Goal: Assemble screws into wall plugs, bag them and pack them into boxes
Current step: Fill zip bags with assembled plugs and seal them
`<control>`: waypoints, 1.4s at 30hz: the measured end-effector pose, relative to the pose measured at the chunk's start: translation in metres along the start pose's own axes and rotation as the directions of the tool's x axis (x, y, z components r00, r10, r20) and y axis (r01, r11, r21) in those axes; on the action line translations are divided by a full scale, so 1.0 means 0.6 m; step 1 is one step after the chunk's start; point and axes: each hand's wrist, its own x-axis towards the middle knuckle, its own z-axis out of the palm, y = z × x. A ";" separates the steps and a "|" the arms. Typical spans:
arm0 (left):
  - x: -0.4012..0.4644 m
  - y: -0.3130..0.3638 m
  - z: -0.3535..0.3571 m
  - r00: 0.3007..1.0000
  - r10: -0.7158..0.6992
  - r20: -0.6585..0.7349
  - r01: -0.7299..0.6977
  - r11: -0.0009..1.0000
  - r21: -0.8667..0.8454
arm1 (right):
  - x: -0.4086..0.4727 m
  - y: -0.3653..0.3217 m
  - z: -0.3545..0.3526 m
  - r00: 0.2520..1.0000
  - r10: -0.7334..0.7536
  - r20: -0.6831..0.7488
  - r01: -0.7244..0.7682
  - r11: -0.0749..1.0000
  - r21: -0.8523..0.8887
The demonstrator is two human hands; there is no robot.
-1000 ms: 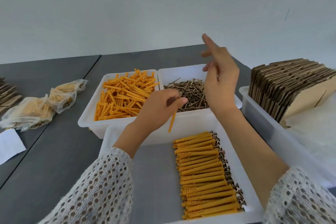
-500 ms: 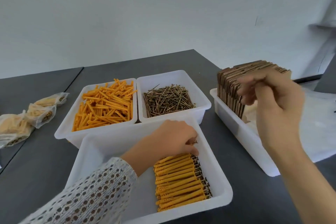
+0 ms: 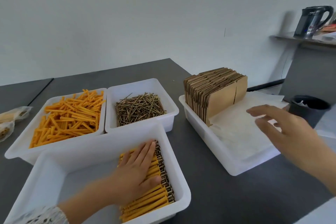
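Our left hand (image 3: 138,167) lies flat w/ straight fingers on light, stiff, roll-prone plugs (image 3: 156,194), right hand (image 3: 283,132) spread over thin slippery bags (image 3: 236,129), so we'd pinch one edge.

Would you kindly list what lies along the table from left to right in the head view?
Filled bags → tray of orange wall plugs → tray of screws → flattened cardboard boxes → right hand → black cup.

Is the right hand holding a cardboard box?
No. The right hand hovers open with spread fingers above the white bags, apart from the cardboard.
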 end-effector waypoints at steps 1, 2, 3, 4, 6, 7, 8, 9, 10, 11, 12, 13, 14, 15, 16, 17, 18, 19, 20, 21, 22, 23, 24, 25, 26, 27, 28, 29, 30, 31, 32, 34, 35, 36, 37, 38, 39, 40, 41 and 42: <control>0.001 0.000 -0.002 1.000 -0.008 0.013 0.008 1.000 -0.005 | 0.008 0.009 0.003 0.981 0.075 0.181 -0.038 0.979 -0.201; 0.001 0.000 -0.005 1.000 -0.009 0.026 0.009 1.000 -0.015 | 0.015 0.022 0.009 0.939 0.144 0.313 -0.018 0.927 -0.373; 0.002 -0.001 -0.007 0.999 -0.010 0.043 0.011 1.000 -0.026 | 0.021 0.031 0.017 0.902 0.185 0.390 0.028 0.877 -0.480; 0.002 0.000 -0.009 0.998 -0.015 0.060 0.018 0.999 -0.045 | 0.024 0.039 0.025 0.886 0.186 0.425 0.075 0.847 -0.526; 0.000 0.003 -0.021 0.997 -0.039 0.062 0.045 0.994 -0.104 | 0.029 0.045 0.033 0.907 0.141 0.397 0.120 0.817 -0.564; -0.003 0.005 -0.030 0.997 -0.051 0.050 0.057 0.991 -0.124 | 0.031 0.043 0.032 0.930 0.101 0.355 0.130 0.809 -0.573; -0.008 0.009 -0.042 0.998 -0.056 0.033 0.060 0.989 -0.133 | 0.033 0.040 0.028 0.953 0.062 0.298 0.131 0.801 -0.584; -0.015 0.013 -0.055 0.999 -0.053 0.005 0.053 0.989 -0.140 | 0.034 0.036 0.025 0.971 0.024 0.239 0.121 0.810 -0.574; -0.023 0.019 -0.069 0.999 -0.044 -0.033 0.037 0.985 -0.167 | 0.034 0.032 0.024 0.979 -0.005 0.201 0.115 0.834 -0.539; -0.032 0.026 -0.083 0.996 -0.037 -0.078 0.018 0.975 -0.220 | 0.032 0.027 0.023 0.985 -0.023 0.173 0.103 0.875 -0.473; -0.041 0.033 -0.097 0.992 -0.037 -0.123 0.001 0.958 -0.286 | 0.029 0.019 0.021 0.990 -0.028 0.137 0.080 0.918 -0.389; -0.051 0.043 -0.110 0.986 -0.041 -0.159 -0.017 0.937 -0.349 | 0.026 0.012 0.022 0.995 -0.018 0.098 0.048 0.947 -0.317; -0.062 0.055 -0.124 0.982 -0.045 -0.181 -0.032 0.913 -0.406 | 0.022 0.004 0.023 0.997 0.011 0.081 0.013 0.959 -0.284; -0.073 0.067 -0.135 0.981 -0.048 -0.190 -0.045 0.888 -0.457 | 0.020 -0.005 0.027 0.995 0.050 0.091 -0.021 0.956 -0.291; -0.084 0.079 -0.146 0.982 -0.051 -0.184 -0.049 0.864 -0.502 | 0.018 -0.014 0.032 0.987 0.099 0.128 -0.055 0.949 -0.311; -0.092 0.091 -0.153 0.984 -0.052 -0.169 -0.049 0.838 -0.544 | 0.017 -0.022 0.037 0.973 0.147 0.179 -0.081 0.940 -0.332; -0.100 0.101 -0.159 0.986 -0.052 -0.161 -0.050 0.819 -0.571 | 0.013 -0.030 0.042 0.956 0.190 0.224 -0.107 0.936 -0.336; -0.108 0.111 -0.163 0.985 -0.049 -0.165 -0.057 0.812 -0.580 | 0.011 -0.038 0.044 0.939 0.234 0.252 -0.147 0.936 -0.320; -0.112 0.119 -0.166 0.984 -0.046 -0.173 -0.064 0.813 -0.579 | 0.014 -0.041 0.044 0.922 0.286 0.261 -0.213 0.937 -0.277; -0.119 0.126 -0.168 0.983 -0.046 -0.176 -0.067 0.806 -0.587 | 0.016 -0.042 0.043 0.910 0.329 0.252 -0.282 0.937 -0.205; -0.123 0.132 -0.169 0.986 -0.048 -0.161 -0.063 0.781 -0.621 | 0.022 -0.041 0.042 0.901 0.367 0.232 -0.350 0.930 -0.113; -0.128 0.138 -0.170 0.989 -0.052 -0.140 -0.057 0.738 -0.672 | 0.026 -0.043 0.040 0.895 0.398 0.201 -0.405 0.914 -0.006; -0.132 0.141 -0.170 0.991 -0.058 -0.121 -0.048 0.687 -0.725 | 0.028 -0.047 0.036 0.886 0.433 0.164 -0.452 0.885 0.108; -0.133 0.145 -0.169 0.993 -0.062 -0.100 -0.039 0.629 -0.776 | 0.030 -0.050 0.031 0.878 0.464 0.121 -0.479 0.849 0.221; -0.133 0.148 -0.166 0.995 -0.058 -0.077 -0.031 0.566 -0.823 | 0.030 -0.054 0.028 0.871 0.485 0.083 -0.484 0.813 0.324; -0.131 0.151 -0.163 0.997 -0.043 -0.057 -0.028 0.496 -0.868 | 0.025 -0.058 0.028 0.882 0.471 0.030 -0.442 0.801 0.405; -0.127 0.153 -0.159 0.999 -0.026 -0.038 -0.024 0.413 -0.910 | 0.015 -0.062 0.033 0.911 0.407 -0.070 -0.344 0.841 0.417; -0.123 0.156 -0.155 1.000 -0.014 -0.019 -0.013 0.327 -0.945 | 0.001 -0.070 0.039 0.938 0.288 -0.193 -0.209 0.914 0.347; -0.118 0.160 -0.153 1.000 0.000 0.001 0.001 0.250 -0.968 | -0.011 -0.076 0.046 0.947 0.158 -0.281 -0.103 0.974 0.201; -0.112 0.163 -0.150 1.000 0.016 0.014 0.011 0.195 -0.981 | -0.014 -0.079 0.057 0.949 0.066 -0.309 -0.054 0.997 0.048; -0.105 0.167 -0.149 0.999 0.024 0.021 0.017 0.159 -0.987 | -0.012 -0.079 0.069 0.965 0.052 -0.258 -0.073 0.995 -0.070; -0.093 0.178 -0.150 0.999 0.019 0.041 0.039 0.105 -0.994 | 0.000 -0.076 0.086 0.969 0.246 -0.031 -0.248 0.964 -0.091; -0.087 0.184 -0.151 0.999 0.013 0.050 0.049 0.093 -0.994 | 0.006 -0.073 0.090 0.932 0.354 0.075 -0.354 0.935 -0.013; -0.081 0.190 -0.153 0.999 0.009 0.049 0.048 0.091 -0.995 | 0.009 -0.068 0.093 0.899 0.419 0.126 -0.430 0.899 0.079; -0.076 0.195 -0.156 0.999 0.010 0.040 0.039 0.090 -0.995 | 0.013 -0.065 0.092 0.880 0.454 0.139 -0.471 0.869 0.151; -0.073 0.199 -0.158 0.999 0.013 0.030 0.028 0.083 -0.996 | 0.018 -0.065 0.088 0.865 0.484 0.135 -0.502 0.837 0.217; -0.070 0.202 -0.159 1.000 0.015 0.021 0.020 0.070 -0.997 | 0.023 -0.066 0.082 0.851 0.508 0.130 -0.523 0.803 0.287; -0.067 0.205 -0.160 1.000 0.015 0.018 0.017 0.056 -0.998 | 0.028 -0.068 0.075 0.835 0.533 0.137 -0.544 0.760 0.355; -0.065 0.206 -0.159 1.000 0.016 0.022 0.021 0.040 -0.999 | 0.034 -0.066 0.069 0.819 0.554 0.150 -0.561 0.719 0.411; -0.062 0.208 -0.158 1.000 0.014 0.028 0.028 0.025 -0.999 | 0.038 -0.064 0.063 0.811 0.563 0.159 -0.569 0.699 0.433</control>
